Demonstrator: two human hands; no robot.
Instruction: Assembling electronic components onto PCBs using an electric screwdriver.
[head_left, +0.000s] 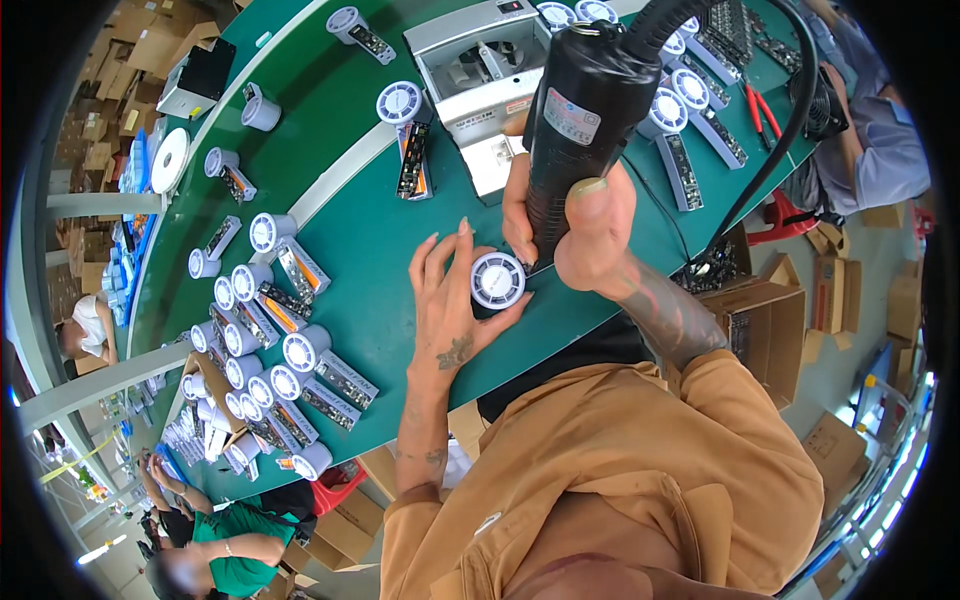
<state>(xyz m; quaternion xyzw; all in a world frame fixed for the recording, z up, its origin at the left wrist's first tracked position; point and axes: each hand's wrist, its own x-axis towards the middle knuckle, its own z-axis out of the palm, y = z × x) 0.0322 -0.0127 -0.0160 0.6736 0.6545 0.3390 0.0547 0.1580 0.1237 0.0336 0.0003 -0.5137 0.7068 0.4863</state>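
Observation:
My right hand (598, 225) grips a thick black electric screwdriver (568, 110), thumb on its side and fingers wrapped round the lower body. A cable runs from the tool's top. Its lower end comes down right beside a white device with a round, slotted head (497, 281). My left hand (450, 300) holds that device against the green table, its thumb and fingers round the rim. The screwdriver's tip is hidden, and so is most of the device below its head. Just beyond stands a grey metal screw feeder (487, 100) with a window in its top.
Several similar devices with exposed circuit boards (305, 350) crowd the left; more (685, 120) lie at the right. Red-handled pliers (762, 112) rest at the far right. A green conveyor belt (300, 100) curves behind. Cardboard boxes (765, 325) stand on the floor. Other people sit left and right.

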